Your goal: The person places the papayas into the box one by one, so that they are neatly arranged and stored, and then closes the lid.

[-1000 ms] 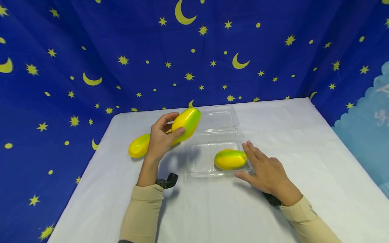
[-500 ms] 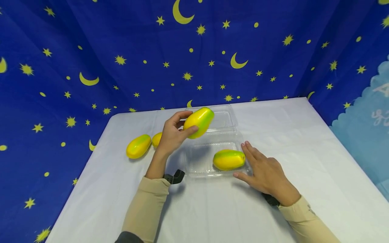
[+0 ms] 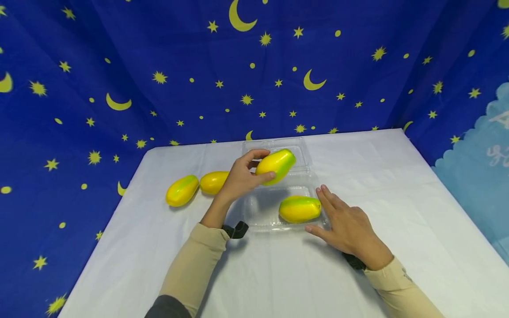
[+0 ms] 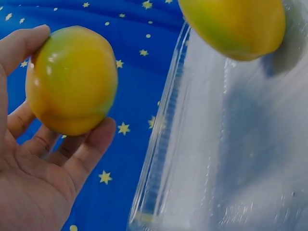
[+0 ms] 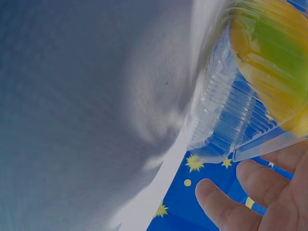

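Fruit (image 3: 278, 165) held in the left hand (image 3: 240, 176) above the open clear container (image 3: 278, 229).
Left thumb and fingers curl round it; the right hand (image 3: 347, 225) has its thumb spread wide from straight fingers at the container's right edge (whether they press, I cannot tell), beside a second fruit (image 3: 298, 209) inside. Carrying seems the step in hand; the next move probably calls for lowering into the space left of that one. Against half a second ago, the held fruit is farther right and slightly lower, uncovering more of a fruit on the table (image 3: 214, 182); the right hand looks unchanged.
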Demonstrator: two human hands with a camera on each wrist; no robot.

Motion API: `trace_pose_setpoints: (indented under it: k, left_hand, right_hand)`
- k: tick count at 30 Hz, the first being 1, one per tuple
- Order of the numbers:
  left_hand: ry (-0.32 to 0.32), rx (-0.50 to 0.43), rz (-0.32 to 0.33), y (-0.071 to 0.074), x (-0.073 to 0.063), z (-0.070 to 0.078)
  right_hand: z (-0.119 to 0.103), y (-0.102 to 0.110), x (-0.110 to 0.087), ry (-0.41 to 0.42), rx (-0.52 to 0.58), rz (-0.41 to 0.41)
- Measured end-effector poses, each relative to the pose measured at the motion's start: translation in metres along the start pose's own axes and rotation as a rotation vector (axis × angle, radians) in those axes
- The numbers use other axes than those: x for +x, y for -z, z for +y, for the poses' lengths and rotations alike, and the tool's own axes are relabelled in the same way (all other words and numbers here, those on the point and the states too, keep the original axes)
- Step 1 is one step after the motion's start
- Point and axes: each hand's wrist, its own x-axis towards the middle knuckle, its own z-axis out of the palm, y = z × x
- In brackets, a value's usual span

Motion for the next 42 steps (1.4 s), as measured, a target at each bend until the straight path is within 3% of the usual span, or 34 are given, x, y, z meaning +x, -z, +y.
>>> trace_pose_setpoints:
  k: [5,14,22,30,42]
  left_hand:
    - [0.017,0.092,-0.059,-0.008,0.005,0.002]
    - [-0.025,0.217,-0.177,-0.018,0.019,-0.001]
    - [0.01,0.321,-0.246,-0.022,0.026,-0.004]
    - [-0.009,0.365,-0.324,-0.028,0.033,-0.008]
    - [-0.027,0.402,-0.379,-0.035,0.035,-0.012]
  right_hand:
    - [-0.001,0.0,0.002,-0.012,0.003,-0.023]
    - [-0.002,0.0,0.002,-0.019,0.001,-0.036]
    - [-0.002,0.0,0.002,-0.013,0.002,-0.02]
    - [-0.002,-0.001,0.001,-0.016,0.016,-0.022]
    - [-0.001,-0.001,0.001,0.007,0.007,-0.004]
